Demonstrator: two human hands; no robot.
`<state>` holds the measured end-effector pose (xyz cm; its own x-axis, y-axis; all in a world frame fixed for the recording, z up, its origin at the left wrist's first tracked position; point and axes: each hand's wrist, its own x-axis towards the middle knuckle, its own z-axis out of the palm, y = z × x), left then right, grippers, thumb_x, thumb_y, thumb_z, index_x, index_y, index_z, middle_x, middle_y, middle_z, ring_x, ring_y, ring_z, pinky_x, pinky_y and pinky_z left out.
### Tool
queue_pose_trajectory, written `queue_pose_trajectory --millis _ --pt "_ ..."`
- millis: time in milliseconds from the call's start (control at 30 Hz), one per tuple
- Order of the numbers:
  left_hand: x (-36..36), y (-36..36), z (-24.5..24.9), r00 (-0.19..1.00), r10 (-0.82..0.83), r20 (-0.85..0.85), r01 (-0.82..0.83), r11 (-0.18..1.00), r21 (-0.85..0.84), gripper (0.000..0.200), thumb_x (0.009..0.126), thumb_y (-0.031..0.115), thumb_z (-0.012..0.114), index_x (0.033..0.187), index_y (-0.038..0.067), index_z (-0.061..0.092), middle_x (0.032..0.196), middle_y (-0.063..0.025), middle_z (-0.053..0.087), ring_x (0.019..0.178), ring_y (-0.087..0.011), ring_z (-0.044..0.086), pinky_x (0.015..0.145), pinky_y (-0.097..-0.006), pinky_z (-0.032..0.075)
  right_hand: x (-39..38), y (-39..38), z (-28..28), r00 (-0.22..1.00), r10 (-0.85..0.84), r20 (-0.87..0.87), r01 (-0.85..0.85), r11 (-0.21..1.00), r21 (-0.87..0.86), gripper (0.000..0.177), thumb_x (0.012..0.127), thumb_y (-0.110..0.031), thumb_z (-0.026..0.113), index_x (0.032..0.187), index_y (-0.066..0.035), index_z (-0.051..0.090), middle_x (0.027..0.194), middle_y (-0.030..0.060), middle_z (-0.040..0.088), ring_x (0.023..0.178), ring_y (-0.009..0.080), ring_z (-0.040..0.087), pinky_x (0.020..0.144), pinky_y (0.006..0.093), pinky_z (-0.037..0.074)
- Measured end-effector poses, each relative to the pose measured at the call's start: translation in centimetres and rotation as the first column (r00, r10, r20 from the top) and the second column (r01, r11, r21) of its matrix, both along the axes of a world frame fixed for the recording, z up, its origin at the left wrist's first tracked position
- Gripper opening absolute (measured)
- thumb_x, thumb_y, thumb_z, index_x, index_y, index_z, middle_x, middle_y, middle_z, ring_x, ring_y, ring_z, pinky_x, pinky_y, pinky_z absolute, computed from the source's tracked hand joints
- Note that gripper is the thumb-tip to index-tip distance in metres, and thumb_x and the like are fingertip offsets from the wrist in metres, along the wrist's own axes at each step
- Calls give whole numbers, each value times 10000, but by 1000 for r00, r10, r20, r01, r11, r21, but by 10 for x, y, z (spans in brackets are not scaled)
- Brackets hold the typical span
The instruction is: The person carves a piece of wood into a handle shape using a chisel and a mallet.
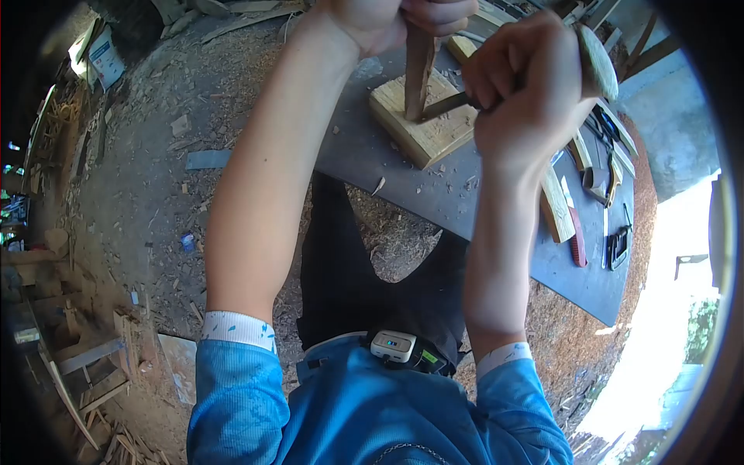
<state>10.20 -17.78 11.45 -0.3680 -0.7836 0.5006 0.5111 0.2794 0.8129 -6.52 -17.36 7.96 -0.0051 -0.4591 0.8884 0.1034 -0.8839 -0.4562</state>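
the dark worktop [496,209] carries a pale wooden block [434,136]. on it a reddish stick [419,70] stands upright, the left hand [387,23] clamped round its top. the right hand [519,93] is closed on a wooden-handled blade [446,105] set at the stick's foot. loose chips [379,186] suggest the carving is underway, not finished. no container shows.

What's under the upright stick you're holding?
The stick stands on a pale wooden block lying on the dark table. The carving tool in the right hand meets it near the base. The left hand covers its top; the table under the block is hidden.
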Motion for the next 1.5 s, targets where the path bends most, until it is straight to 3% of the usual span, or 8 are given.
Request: queue_pose_trajectory --millis 33,267,300,600,700,933,1033,1500 --pt "-3 1 0 999 32 3 -32 999 -7 555 995 585 291 569 229 282 476 82 230 377 -67 161 352 -257 165 0 10 7 912 377 160 -409 852 325 323 985 -208 442 692 -72 436 526 11 349 449 117 323 437 291 281" --pt "0 6 -2 995 102 0 -102 995 -9 556 1002 580 282 574 225 284 476 79 236 383 -68 156 355 -262 167 -38 9 40 649 693 314 -755 640 146 325 971 -228 377 681 -102 451 517 6 336 440 101 259 437 284 219" --pt "-1 5 -1 996 87 1 -87 996 -13 557 1003 581 281 574 224 284 477 79 236 383 -69 156 354 -265 169 -11 14 16 926 271 262 -351 873 338 327 979 -191 367 691 -78 473 516 16 348 433 102 259 429 289 232" --pt "-3 6 0 996 85 -4 -85 996 31 557 1000 581 280 569 228 273 474 84 235 387 -74 148 356 -267 165 -46 25 53 704 562 434 -691 684 234 302 872 -158 448 606 -179 307 514 -28 265 438 96 236 468 284 217" --pt "3 5 -1 997 5 -74 3 994 108 561 992 594 286 567 227 270 475 84 236 381 -78 158 358 -272 171 15 14 2 958 211 194 -268 897 352 324 932 -172 461 628 -129 359 514 3 320 432 101 247 453 289 261" --pt "10 9 -3 998 -24 -59 24 1000 -6 563 985 616 282 578 227 274 472 77 260 366 -82 184 356 -280 175 -39 11 46 682 661 313 -728 654 206 229 879 -170 411 657 -175 356 520 -30 328 426 95 252 453 294 233" --pt "10 6 -4 997 -59 -57 59 998 -4 561 982 617 288 579 227 275 474 78 254 364 -82 181 352 -276 181 -3 11 14 950 238 204 -299 882 364 297 949 -187 403 661 -115 403 516 -2 336 435 104 275 460 298 262" --pt "6 3 -5 998 -54 -22 54 998 8 552 969 614 305 578 224 288 468 72 251 366 -82 174 345 -276 179 2 7 8 902 398 169 -429 870 242 353 1020 -147 356 700 -29 447 523 12 298 419 84 261 408 267 240"
